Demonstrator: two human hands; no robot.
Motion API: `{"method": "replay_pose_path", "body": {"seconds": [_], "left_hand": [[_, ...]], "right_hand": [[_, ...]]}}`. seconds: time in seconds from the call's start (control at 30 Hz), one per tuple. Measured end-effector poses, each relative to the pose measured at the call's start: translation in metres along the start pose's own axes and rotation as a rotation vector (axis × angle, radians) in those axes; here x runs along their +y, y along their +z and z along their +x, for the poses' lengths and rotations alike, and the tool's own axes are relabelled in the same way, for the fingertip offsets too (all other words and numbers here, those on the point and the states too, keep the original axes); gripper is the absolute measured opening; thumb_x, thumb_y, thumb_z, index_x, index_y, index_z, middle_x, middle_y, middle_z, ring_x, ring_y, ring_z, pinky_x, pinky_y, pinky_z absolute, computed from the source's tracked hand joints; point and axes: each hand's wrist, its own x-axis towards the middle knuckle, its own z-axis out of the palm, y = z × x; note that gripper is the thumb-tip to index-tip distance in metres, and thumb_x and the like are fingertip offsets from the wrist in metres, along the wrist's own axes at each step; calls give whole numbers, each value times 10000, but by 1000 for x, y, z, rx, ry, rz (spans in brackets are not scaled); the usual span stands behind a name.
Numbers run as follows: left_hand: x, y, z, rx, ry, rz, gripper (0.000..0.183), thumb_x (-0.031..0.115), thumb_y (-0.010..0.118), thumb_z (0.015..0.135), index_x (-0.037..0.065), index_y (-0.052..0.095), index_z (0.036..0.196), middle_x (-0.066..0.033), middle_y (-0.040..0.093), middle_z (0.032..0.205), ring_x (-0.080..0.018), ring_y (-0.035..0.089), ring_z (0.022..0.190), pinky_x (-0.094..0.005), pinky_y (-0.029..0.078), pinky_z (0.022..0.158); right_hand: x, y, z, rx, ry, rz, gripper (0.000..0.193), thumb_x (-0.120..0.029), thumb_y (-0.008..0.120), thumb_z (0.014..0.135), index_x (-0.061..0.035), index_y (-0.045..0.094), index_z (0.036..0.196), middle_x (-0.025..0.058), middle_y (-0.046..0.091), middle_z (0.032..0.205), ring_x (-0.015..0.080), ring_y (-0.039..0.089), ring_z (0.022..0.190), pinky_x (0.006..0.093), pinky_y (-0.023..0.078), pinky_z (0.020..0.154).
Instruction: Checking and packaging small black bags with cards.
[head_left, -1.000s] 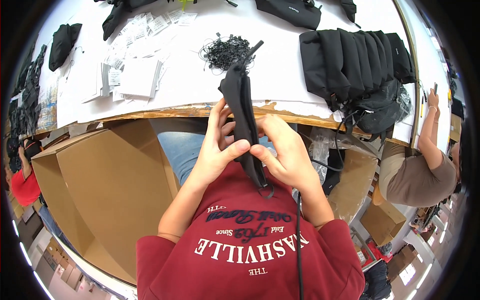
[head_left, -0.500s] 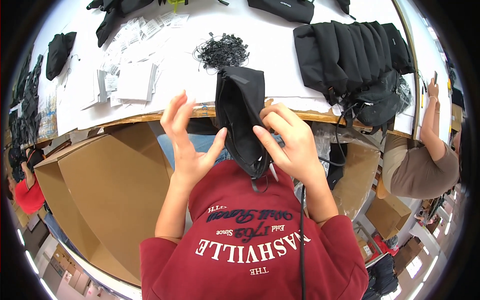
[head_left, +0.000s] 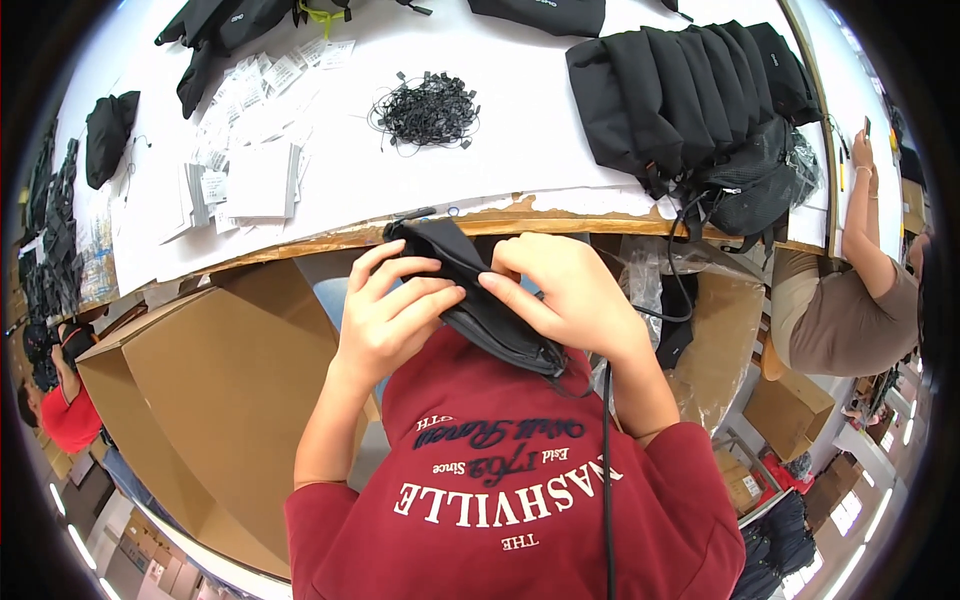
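A small black zip pouch (head_left: 500, 335) is held slantwise between my hands, in front of my red shirt and just off the table's near edge. My left hand (head_left: 388, 318) has its fingers bent over the pouch's left side. On the other side my right hand (head_left: 572, 292) grips the upper edge, with thumb and fingers pinched on the fabric. The pouch's mouth looks mostly folded over, and its inside is largely hidden. A small loop hangs at its lower right end.
Beyond lie a heap of black tag strings (head_left: 428, 112), white paper tags (head_left: 262, 180) and a row of black bags (head_left: 680, 95). A large cardboard box (head_left: 215, 380) stands at the left below the wooden table edge (head_left: 300, 237). Another person (head_left: 850, 300) is at the right.
The pouch has come down toward me and tilted, and its wide opening has narrowed. My left hand, spread apart from the fabric before, now rests its fingers on it.
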Motion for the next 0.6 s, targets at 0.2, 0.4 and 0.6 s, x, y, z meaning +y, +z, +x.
{"method": "replay_pose_path", "body": {"seconds": [0.2,0.4,0.6], "left_hand": [[2,1,2,24,15,-56,315,30,711,589,122,714,890,23,661,815,-168,623,850,-387,469,905],[4,1,-3,18,-5,-143,303,-5,687,571,90,698,859,2,658,824,-180,624,840,-383,493,854],[17,-3,8,-239,-47,-157,288,-19,644,592,40,612,872,-57,631,903,-232,611,880,-375,484,851]], "right_hand": [[-2,1,1,-46,-7,26,206,-195,609,885,-34,537,777,110,536,694,291,548,661,380,428,603],[0,5,1,-15,-36,25,195,-185,619,878,-28,557,782,118,535,685,290,545,638,375,422,587],[-6,-10,13,187,113,-17,204,-165,647,856,-10,567,750,123,532,627,264,530,567,350,408,541]]}}
